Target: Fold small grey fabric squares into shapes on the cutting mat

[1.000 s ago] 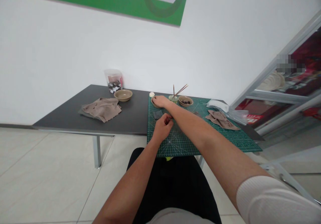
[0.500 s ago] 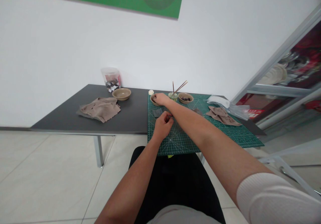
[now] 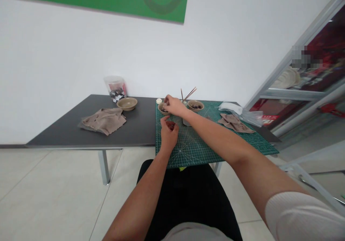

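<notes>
My right hand [image 3: 174,106] is over a small tan bowl [image 3: 161,112] with small dark pieces in it, at the far left of the green cutting mat [image 3: 199,149]. Its fingers are pinched; whatever they hold is too small to make out. Just in front of that bowl, my left hand [image 3: 169,136] is curled above the mat, forefinger pointing up towards the bowl. Something small and dark seems to sit between its fingers, but I cannot name it. A dark grey flat piece [image 3: 186,122] lies on the mat, partly covered by my right forearm.
Another bowl [image 3: 196,105] holds dark pieces, beside a jar with thin sticks [image 3: 190,94]. A white cap [image 3: 159,100] sits at the mat's corner. Brown cloths [image 3: 234,122] and plastic bags lie right. Leftward are a tan bowl [image 3: 127,103], a plastic tub [image 3: 116,90] and cloth [image 3: 104,121].
My right hand has lifted slightly from inside the small bowl. My left hand has shifted left, nearer the bowl, and the grey piece now shows to its right instead of its left.
</notes>
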Demonstrator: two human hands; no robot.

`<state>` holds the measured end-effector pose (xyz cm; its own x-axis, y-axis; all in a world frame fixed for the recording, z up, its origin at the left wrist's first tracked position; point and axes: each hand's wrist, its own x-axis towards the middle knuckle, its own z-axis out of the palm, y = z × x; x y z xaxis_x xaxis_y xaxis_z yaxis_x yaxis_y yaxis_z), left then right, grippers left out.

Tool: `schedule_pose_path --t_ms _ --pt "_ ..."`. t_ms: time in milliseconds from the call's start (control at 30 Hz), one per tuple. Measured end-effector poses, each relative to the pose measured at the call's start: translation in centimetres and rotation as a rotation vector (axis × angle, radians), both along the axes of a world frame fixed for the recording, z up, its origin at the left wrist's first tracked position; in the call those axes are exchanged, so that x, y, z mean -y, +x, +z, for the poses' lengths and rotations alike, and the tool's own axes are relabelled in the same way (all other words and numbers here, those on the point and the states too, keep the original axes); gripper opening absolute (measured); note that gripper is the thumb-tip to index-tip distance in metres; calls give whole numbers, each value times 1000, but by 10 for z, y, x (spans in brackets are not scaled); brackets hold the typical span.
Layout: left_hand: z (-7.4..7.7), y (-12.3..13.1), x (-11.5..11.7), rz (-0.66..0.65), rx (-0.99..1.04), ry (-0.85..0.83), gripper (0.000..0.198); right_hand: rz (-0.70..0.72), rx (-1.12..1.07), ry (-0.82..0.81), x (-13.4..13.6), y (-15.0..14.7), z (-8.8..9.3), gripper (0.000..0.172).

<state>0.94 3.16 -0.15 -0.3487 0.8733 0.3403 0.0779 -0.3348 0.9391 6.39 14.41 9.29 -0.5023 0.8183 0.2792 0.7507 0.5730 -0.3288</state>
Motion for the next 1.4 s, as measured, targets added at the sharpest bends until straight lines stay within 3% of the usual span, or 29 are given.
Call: schedule_pose_path --t_ms 100,167,300,400,500,600,700,767,867,1067,1200,1400 --pt "1 1 0 9 53 10 58 52 38 -95 22 21 14 23" --pt "1 2 0 -23 58 13 59 59 49 -169 32 35 19 22" --pt "1 1 1 -94 30 2 37 175 42 -380 43 53 17 23" --pt "1 0 1 -88 -16 -15 14 192 13 -452 43 59 12 27" --pt "0 -2 1 -62 -16 -36 9 256 36 -518 38 60 12 33" --pt "0 -2 1 -46 -42 -47 7 181 39 -415 28 52 15 37" --pt "4 0 6 -64 -221 -62 5 -17 11 -90 14 31 14 30" --pt "8 1 10 -104 -347 -63 8 8 76 -8 1 13 10 27" --pt "11 1 13 -123 -386 -57 9 25 228 10 -18 -8 -3 28" --pt "8 -7 4 -101 -147 -96 9 100 328 -111 -43 -16 -28 40" --pt "5 -7 2 -108 -110 -80 9 192 306 -120 -51 -18 -33 34" --pt "8 -5 8 -39 -142 -18 10 171 332 -92 -59 -23 -39 37"
